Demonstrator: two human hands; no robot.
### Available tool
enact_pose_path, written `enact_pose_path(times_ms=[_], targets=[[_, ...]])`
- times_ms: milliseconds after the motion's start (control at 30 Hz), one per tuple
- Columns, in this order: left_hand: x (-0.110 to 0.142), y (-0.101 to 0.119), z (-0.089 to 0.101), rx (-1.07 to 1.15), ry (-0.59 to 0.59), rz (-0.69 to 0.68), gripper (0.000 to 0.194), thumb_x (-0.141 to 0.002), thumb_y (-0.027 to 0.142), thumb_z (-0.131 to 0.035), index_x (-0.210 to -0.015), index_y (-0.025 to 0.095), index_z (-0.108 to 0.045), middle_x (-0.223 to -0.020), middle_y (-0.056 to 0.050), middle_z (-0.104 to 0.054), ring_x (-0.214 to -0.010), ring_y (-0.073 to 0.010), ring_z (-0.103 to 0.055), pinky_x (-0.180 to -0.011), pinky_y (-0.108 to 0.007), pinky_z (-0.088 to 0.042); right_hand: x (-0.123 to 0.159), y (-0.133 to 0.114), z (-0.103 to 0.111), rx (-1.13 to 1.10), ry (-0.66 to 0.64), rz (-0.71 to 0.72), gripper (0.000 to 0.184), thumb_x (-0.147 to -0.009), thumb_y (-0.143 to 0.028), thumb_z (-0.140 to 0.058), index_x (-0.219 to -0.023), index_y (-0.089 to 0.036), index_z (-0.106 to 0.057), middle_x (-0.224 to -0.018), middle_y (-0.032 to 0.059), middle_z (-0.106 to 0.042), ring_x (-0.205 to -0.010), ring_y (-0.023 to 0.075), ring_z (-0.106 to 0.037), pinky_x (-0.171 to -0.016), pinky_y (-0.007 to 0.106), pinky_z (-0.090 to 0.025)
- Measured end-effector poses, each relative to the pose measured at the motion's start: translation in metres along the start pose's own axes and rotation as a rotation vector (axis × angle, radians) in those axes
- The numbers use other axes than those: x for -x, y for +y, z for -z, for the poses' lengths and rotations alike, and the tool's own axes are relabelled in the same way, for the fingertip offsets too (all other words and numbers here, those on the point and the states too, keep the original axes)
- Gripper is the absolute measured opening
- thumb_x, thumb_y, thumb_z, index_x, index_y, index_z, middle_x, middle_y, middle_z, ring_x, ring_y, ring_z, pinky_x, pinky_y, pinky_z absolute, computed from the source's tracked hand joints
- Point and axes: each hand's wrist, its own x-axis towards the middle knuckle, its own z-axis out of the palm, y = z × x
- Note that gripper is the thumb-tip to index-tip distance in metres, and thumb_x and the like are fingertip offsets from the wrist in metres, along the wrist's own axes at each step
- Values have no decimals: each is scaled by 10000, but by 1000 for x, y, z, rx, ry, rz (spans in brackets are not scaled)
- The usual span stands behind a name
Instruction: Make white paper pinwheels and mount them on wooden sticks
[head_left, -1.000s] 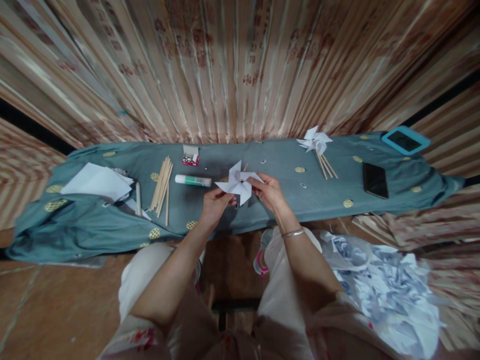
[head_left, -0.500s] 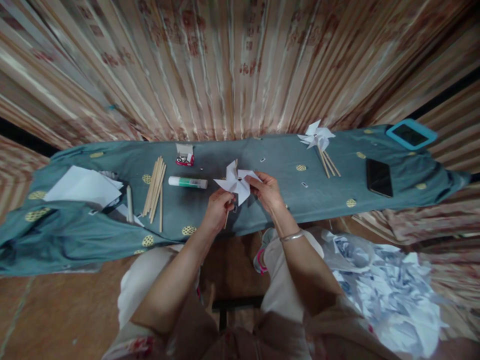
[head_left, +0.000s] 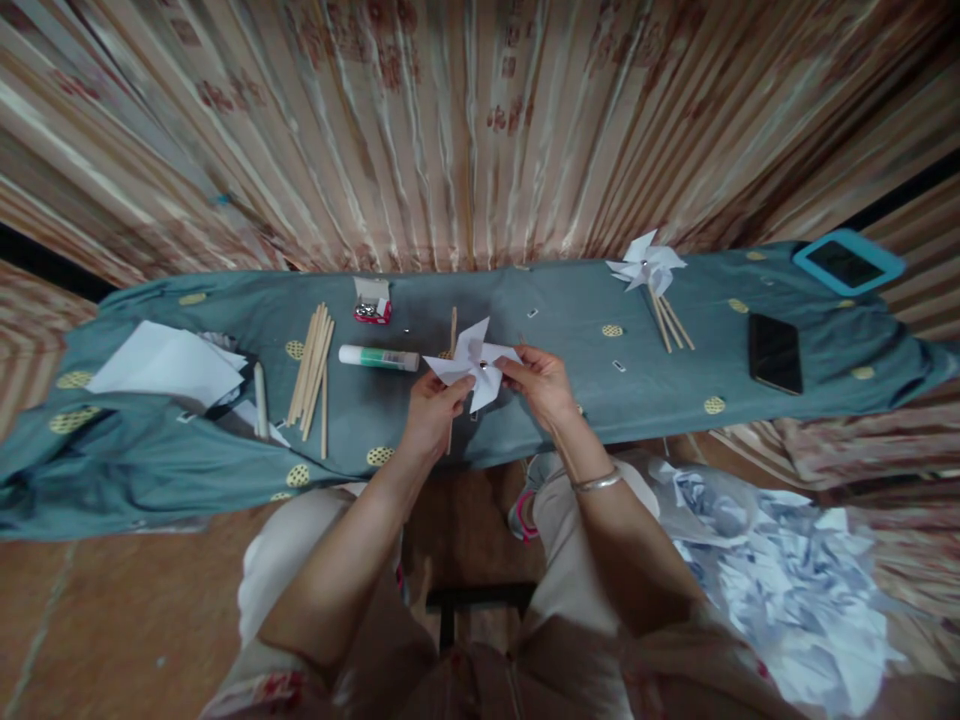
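A white paper pinwheel (head_left: pixel 472 350) with a small shiny pin (head_left: pixel 483 366) at its centre is held between both hands over the front of the table. My left hand (head_left: pixel 435 408) grips its lower left side, thumb on the paper. A thin wooden stick (head_left: pixel 454 325) runs behind the left blade, its lower end showing beneath my left fingers. My right hand (head_left: pixel 538 378) pinches the paper on the right side, fingertips close to the pin. Whether the stick is fixed to the pinwheel is hidden.
On the green cloth-covered table (head_left: pixel 540 430) lie wooden sticks (head_left: pixel 311 370), a glue stick (head_left: pixel 379 358), an open pin box (head_left: pixel 373 302) and white paper (head_left: pixel 169 365). Finished pinwheels (head_left: pixel 649 265), a phone (head_left: pixel 775 353) and a blue-framed tablet (head_left: pixel 847 263) are right. Paper scraps (head_left: pixel 802 580) fill a bag below.
The pinwheel has turned a little, and my left thumb now lies on its paper. The stick stands more upright, left of the centre. The view has shifted slightly.
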Motion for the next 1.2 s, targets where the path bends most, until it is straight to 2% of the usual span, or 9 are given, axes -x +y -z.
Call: enact_pose_path(times_ms=[100, 200, 367, 567, 833, 1200], targets=[[-2, -3, 3, -19, 13, -40, 352, -450, 308, -849, -685, 161, -632, -572, 42, -588, -484, -63, -435, -457, -209, -263, 3, -3, 4, 30, -59, -4, 346, -475, -430, -895, -703, -221, -740, -681, -21, -711, -570, 102, -559, -580, 245, -476], [-4, -5, 7, -62, 8, -104, 327, -487, 308, -845, -715, 170, -655, -629, 21, -643, -597, -117, -562, -559, -238, -399, 6, -7, 9, 54, -133, 2, 336, -540, -419, -870, -793, -225, -764, -740, -10, -731, -639, 119, -600, -648, 251, -492], [-8, -8, 11, -139, 2, -198, 285, -546, 289, -823, -775, 171, -703, -707, 3, -698, -684, -157, -630, -665, -277, -481, 11, -11, 13, 55, -268, 32, 412, -554, -409, -881, -908, -234, -760, -879, 6, -759, -813, 175, -672, -801, 299, -523], [-12, -13, 13, -188, 1, -276, 295, -576, 286, -799, -838, 163, -741, -800, -18, -744, -747, -183, -654, -738, -297, -510, 12, -7, 11, 94, -257, 45, 421, -513, -400, -916, -857, -221, -751, -834, 3, -748, -738, 149, -657, -741, 285, -524], [-9, -12, 11, -214, -13, -250, 242, -572, 291, -795, -763, 159, -727, -756, -18, -727, -748, -192, -650, -723, -298, -509, 11, -4, 15, 175, -248, 49, 385, -549, -421, -901, -830, -206, -748, -777, -5, -741, -694, 137, -639, -684, 267, -511], [-6, -11, 12, -258, -40, -273, 218, -575, 293, -774, -721, 143, -714, -712, -12, -725, -665, -165, -636, -691, -293, -513, 8, 2, 16, 180, -251, 60, 412, -533, -434, -913, -821, -193, -742, -775, -9, -738, -685, 128, -643, -694, 265, -510]])
